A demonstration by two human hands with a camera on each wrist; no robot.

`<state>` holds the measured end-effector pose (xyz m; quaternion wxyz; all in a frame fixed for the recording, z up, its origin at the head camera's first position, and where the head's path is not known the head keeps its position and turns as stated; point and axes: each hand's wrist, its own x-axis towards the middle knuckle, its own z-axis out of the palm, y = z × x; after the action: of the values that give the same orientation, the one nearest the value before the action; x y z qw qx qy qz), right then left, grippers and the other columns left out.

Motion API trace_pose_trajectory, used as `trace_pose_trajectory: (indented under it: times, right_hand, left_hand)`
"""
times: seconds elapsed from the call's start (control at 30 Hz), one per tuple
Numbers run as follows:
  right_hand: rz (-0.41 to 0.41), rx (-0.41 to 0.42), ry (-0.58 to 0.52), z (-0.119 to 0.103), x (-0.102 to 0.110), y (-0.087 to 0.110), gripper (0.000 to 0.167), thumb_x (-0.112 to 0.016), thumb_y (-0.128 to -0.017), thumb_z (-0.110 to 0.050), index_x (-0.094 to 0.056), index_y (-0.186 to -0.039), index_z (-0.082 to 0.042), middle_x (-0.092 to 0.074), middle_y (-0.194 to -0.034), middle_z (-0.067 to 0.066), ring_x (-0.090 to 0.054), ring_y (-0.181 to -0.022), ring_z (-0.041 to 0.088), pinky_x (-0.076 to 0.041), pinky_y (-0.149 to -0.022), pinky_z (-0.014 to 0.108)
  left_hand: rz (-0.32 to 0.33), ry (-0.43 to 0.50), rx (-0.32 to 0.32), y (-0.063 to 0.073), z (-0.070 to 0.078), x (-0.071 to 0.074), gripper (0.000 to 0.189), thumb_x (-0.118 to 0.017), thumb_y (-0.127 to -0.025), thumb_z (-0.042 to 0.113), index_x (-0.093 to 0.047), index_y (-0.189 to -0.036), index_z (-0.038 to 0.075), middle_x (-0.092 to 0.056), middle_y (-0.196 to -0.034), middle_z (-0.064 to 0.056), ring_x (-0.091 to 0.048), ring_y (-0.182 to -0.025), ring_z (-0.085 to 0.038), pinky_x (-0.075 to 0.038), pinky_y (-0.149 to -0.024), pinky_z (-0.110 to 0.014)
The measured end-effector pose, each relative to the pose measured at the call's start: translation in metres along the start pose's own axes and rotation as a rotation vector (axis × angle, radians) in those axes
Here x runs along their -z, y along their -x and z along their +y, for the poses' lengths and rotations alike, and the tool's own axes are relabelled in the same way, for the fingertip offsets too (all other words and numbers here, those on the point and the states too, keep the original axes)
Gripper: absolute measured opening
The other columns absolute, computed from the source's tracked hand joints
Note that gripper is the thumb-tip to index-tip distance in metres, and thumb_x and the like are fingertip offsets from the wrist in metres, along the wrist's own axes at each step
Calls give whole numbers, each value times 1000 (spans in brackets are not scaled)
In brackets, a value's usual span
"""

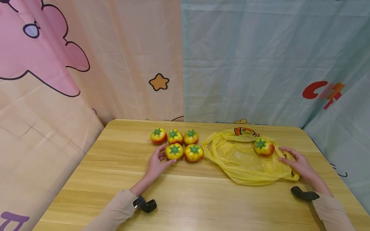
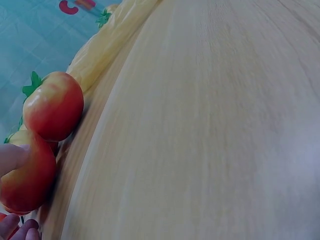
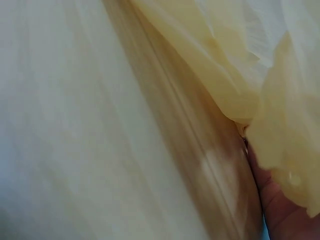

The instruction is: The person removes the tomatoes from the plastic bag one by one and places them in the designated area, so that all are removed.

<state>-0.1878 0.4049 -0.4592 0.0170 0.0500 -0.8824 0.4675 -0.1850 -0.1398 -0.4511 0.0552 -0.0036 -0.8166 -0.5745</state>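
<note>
Five red-and-yellow tomatoes with green star-shaped leaves stand close together left of a yellow plastic bag (image 1: pixel 240 170). My left hand (image 1: pixel 156 163) is round the left side of the front-left tomato (image 1: pixel 174 151). In the left wrist view its thumb (image 2: pixel 14 156) lies against that tomato (image 2: pixel 31 175), with fingertips low on the far side. Another tomato (image 1: pixel 264 147) sits on the spread bag at the right. Beside it, my right hand (image 1: pixel 299 163) is at the bag's right edge, thumb and forefinger apart. Yellow film partly hides this hand in the right wrist view.
The wooden table (image 1: pixel 185 202) ends at the back against hanging patterned curtains (image 1: pixel 231 64). A tomato (image 1: pixel 194 153) adjoins the left hand's one; three more, including the back-left tomato (image 1: pixel 158 136), form a row behind. Black devices are strapped to both wrists.
</note>
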Motion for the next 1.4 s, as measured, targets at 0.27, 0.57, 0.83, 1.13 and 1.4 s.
trace_pose_trajectory:
  times: [0.27,0.57,0.83,1.13,1.4]
  right_hand:
    - [-11,10,-15,-1,1,-1,56,-60,-95,-27,-41,-142,-2,-36,-116,-40,-22,-109,-27,-12,-104,72]
    - [-19,-12,36,-6,3,0,60,-59,-96,-30,-38,-142,2,-34,-122,-38,-15,-145,21,-13,-105,72]
    - [-25,-25,64,-10,5,-1,61,-59,-96,-31,-37,-142,4,-39,-145,-5,-14,-140,44,-14,-105,71]
    - [-8,5,70,-10,4,-3,59,-59,-96,-27,-38,-140,5,-40,-133,-23,-25,-139,6,-15,-105,71]
    - [23,52,102,-8,3,-1,55,-59,-96,-25,-41,-140,3,-32,-117,-42,-23,-107,-27,-21,-84,-3]
  left_hand:
    - [-9,20,9,4,3,4,72,-79,-76,5,-44,-139,2,-48,-140,-19,-54,-120,-36,-43,-104,-47]
    - [45,-2,-54,13,15,6,72,-80,-76,9,-44,-138,4,-45,-143,-19,-49,-126,-35,-38,-108,-49]
    - [119,28,-151,19,33,-2,68,-80,-76,8,-47,-135,3,-48,-139,-19,-47,-124,-37,-37,-107,-50]
    - [110,85,-215,22,52,-19,64,-79,-77,7,-49,-133,5,-50,-136,-16,-48,-124,-35,-37,-108,-48]
    - [93,147,-231,21,63,-38,62,-80,-77,8,-51,-132,7,-52,-134,-13,-49,-122,-34,-36,-109,-47]
